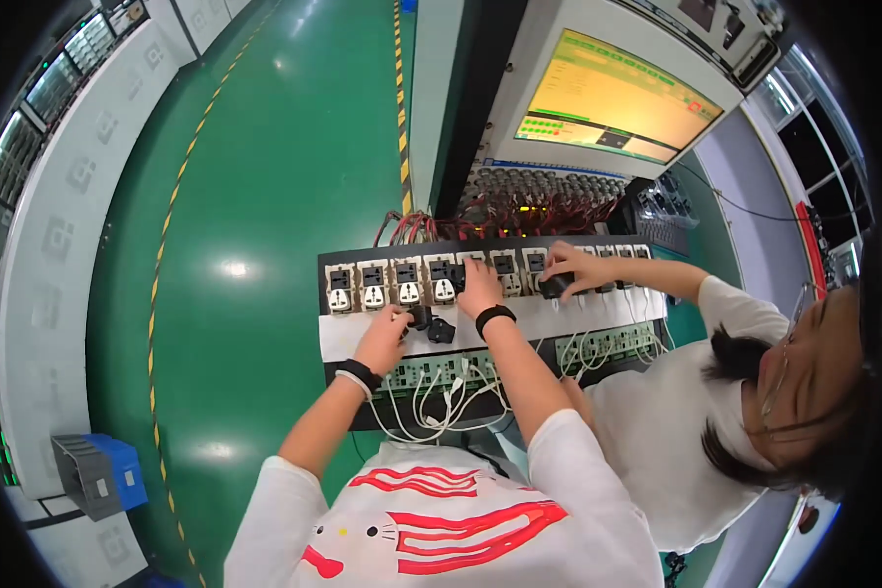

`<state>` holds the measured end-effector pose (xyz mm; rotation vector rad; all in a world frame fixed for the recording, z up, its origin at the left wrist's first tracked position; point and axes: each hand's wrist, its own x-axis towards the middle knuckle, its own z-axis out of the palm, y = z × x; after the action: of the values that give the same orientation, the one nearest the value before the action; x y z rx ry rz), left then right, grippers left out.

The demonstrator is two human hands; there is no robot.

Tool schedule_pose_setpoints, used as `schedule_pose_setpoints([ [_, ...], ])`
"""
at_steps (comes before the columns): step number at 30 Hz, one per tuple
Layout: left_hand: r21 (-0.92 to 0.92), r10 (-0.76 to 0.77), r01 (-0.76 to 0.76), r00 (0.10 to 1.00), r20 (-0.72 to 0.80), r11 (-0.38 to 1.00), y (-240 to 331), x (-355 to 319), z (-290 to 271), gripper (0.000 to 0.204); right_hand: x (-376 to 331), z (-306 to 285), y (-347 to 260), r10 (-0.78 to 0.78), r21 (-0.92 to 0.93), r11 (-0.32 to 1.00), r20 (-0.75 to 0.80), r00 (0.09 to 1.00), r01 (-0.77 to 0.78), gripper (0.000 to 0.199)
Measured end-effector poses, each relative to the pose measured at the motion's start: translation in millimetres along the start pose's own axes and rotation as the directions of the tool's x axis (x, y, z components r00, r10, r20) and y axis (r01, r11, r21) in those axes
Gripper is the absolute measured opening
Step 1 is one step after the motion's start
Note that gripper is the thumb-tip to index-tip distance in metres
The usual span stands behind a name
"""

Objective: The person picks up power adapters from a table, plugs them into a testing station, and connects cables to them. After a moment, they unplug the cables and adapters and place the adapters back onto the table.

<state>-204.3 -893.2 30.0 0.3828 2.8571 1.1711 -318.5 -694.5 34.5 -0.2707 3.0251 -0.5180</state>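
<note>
My left hand [380, 341] is at the white front strip of the bench, its fingers closed on a small black power adapter [419, 318]. Just right of that, another black adapter [442, 331] lies on the strip. My right hand [479, 289] reaches to the row of sockets, with its fingers closed around a black adapter [458, 275] that they partly cover. It is at the socket row, but how deep it sits is hidden. White-and-black socket modules [407, 283] line the bench to the left of that hand.
At my right, a co-worker's hand [576, 267] holds a black adapter [557, 286] over the same row. Green circuit boards with white cables [451, 392] run along the bench's front. Behind stand red wires and a cabinet with a lit screen [612, 98]. Grey and blue bins [98, 477] sit at left.
</note>
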Motion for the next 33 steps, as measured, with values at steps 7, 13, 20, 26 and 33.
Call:
schedule_pose_setpoints([
  [7,-0.215,-0.204,0.153,0.949,-0.241,0.965,-8.8,-14.2,7.4,0.047,-11.8,-2.7,-29.0,-0.042,0.305,0.942,-0.297,0.954,0.136,0.044],
  [13,-0.074,0.023,-0.054,0.930,-0.367,0.996,33.6,-35.9,-47.8,0.054,-94.3,-8.0,-86.4,-0.082,0.616,0.786,0.199,0.976,-0.060,0.040],
  [20,-0.371,-0.190,0.103,0.960,-0.207,0.923,24.0,-58.4,-33.6,0.044,-114.2,13.7,-94.3,-0.173,0.804,0.566,0.331,0.928,-0.182,0.042],
  [26,-0.940,-0.688,0.164,0.720,-0.093,0.299,-71.3,-35.9,-44.5,0.031,-104.7,-7.7,-86.7,-0.096,0.835,0.485,0.345,0.934,-0.259,0.035],
  [33,-0.830,-0.729,0.352,0.679,-0.093,0.434,-94.2,-10.5,-50.7,0.032,-117.0,6.1,-70.2,-0.064,0.833,0.445,0.397,0.916,-0.329,0.031],
])
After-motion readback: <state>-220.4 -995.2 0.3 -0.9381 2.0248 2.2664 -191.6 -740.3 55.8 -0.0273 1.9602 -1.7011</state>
